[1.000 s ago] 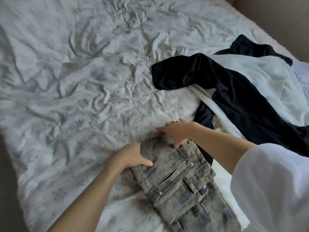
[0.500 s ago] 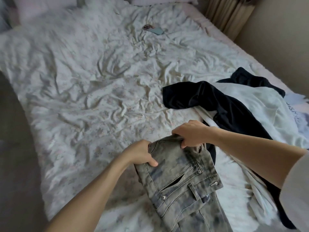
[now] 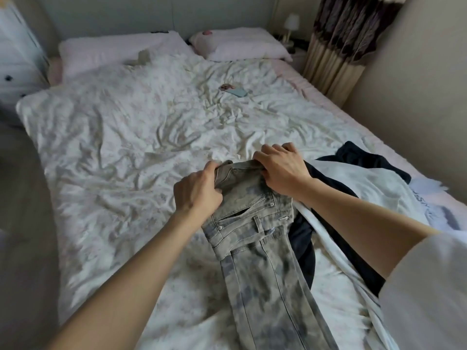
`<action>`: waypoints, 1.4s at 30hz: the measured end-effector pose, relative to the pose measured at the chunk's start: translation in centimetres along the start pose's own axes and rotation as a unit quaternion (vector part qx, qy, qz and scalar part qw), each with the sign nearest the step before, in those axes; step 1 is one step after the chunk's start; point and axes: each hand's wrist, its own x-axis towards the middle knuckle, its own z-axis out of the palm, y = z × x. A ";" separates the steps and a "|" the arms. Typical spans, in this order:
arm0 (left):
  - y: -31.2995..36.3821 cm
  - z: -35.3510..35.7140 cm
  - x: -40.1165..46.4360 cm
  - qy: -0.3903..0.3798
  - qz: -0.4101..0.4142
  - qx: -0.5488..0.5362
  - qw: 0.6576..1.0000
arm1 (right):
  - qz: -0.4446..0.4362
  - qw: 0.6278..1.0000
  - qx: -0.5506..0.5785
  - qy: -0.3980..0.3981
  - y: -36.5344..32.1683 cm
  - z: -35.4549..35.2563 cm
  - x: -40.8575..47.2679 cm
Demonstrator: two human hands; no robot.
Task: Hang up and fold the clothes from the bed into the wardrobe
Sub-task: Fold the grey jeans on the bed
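Left to right: the left hand [image 3: 197,193] is closed on the near-left corner of the waistband of the jeans [image 3: 252,223]. The jeans, mottled grey-green and pale blue with a slit pocket, rivets and a belt loop showing, run from the waistband at centre down towards the lower edge, over the rumpled floral bed [image 3: 113,160]. The right hand [image 3: 280,168] is clenched on the waistband's far corner. Beside it lie a black garment [image 3: 366,160] and a white garment [image 3: 374,188], possibly a printed top. A phone [image 3: 233,90] lies farther up.
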 end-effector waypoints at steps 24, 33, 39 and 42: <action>1.5 15.5 -20.1 -0.260 0.056 -0.040 0.963 | 0.052 0.929 0.180 -0.319 -1.3 14.6 -28.3; -1.4 20.2 -9.5 -0.374 -0.080 -0.124 0.916 | 0.049 0.940 0.176 -0.289 0.4 17.9 -15.8; -1.7 19.4 -7.2 -0.524 -0.039 -0.162 0.835 | -0.002 0.875 0.155 -0.459 -0.1 19.4 -11.1; -1.1 18.6 -7.9 -0.545 -0.013 -0.144 0.826 | -0.042 0.874 0.117 -0.469 -0.2 18.4 -10.7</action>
